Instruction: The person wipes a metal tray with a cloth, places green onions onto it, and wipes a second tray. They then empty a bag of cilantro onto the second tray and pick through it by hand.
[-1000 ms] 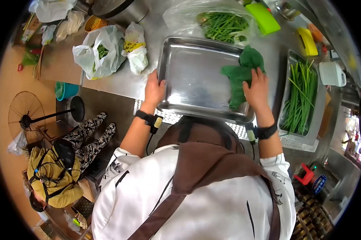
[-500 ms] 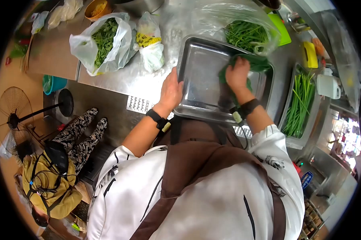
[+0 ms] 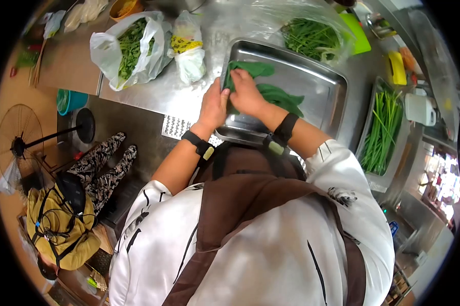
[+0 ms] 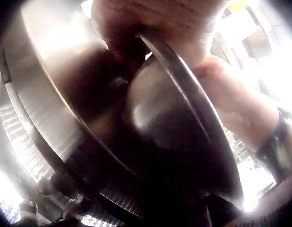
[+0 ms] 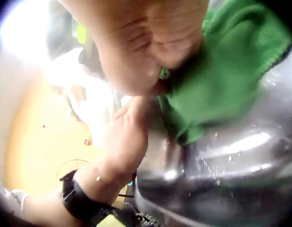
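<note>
Steel desk space (image 3: 153,104) is spread beneath everything handled. Nearest, a green cloth (image 3: 263,69) is clutched in the right fingers (image 3: 241,81), inside a shallow metal tray (image 3: 319,107) whose left rim is gripped by the left fingers (image 3: 217,91) just beside them. Farther off, to the fingers' left, an open bag of leafy greens (image 3: 133,51) is set down; beyond them to the right, green stalks (image 3: 311,38) are partly wrapped in clear plastic. With so little room between, the left fingers could be bumped by a hasty sweep, or the tray could be slid if the rim grip were loosened. Since half a second ago, the cloth has been carried from the tray's right side to its left end.
</note>
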A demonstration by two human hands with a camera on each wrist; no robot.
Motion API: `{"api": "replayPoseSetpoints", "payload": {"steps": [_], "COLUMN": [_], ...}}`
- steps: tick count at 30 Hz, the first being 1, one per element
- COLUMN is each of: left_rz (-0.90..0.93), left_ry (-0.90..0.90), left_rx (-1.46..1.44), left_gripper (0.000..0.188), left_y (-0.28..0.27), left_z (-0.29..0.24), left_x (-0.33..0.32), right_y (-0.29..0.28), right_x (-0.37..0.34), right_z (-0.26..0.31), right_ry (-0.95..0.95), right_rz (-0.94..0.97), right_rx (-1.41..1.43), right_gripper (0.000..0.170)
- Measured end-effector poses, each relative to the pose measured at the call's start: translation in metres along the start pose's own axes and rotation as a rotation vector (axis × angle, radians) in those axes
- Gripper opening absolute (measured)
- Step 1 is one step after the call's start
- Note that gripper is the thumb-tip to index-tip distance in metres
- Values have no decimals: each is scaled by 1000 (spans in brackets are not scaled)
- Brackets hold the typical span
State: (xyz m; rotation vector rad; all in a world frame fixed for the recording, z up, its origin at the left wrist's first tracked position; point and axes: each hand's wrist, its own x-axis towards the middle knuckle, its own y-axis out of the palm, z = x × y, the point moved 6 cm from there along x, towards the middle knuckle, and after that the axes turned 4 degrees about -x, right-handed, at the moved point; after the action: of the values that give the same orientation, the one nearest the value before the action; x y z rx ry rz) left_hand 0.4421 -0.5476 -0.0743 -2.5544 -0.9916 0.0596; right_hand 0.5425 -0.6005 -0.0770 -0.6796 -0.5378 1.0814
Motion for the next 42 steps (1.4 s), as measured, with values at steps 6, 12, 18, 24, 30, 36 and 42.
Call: {"api": "replayPoseSetpoints", "payload": {"steps": [6,12,18,24,30,36,42], "left_rz": [-53,-2,3,-29,-32,24,-15], "left_ry": [50,9,39,39,63,26,39], "left_rx": [219,272,277,272,287,250,302], "left_gripper": [34,39,42,45,47,48,44], "left_y": [2,5,7,7,6,8,6], "left_z": [-2,0,5,-6,-3,5,-4], "left_x": [1,0,-1,-2,0,0,-1], "right_y": [-3,-42,-121,-152,-146,-55,-34], "right_x": [-52,-103,-168,-166,-73,23,73], "right_z": [21,-11,-68,-77,-4,49,16], "right_ry": [-74,-84,98,107,-95,-635,-508], "right_rz": [374,661,665,510,-16,-56,135], "right_rx": [133,-136,-282,-535,-313,-445,-918], "right_gripper": [48,35,33,28,37,31,40]}}
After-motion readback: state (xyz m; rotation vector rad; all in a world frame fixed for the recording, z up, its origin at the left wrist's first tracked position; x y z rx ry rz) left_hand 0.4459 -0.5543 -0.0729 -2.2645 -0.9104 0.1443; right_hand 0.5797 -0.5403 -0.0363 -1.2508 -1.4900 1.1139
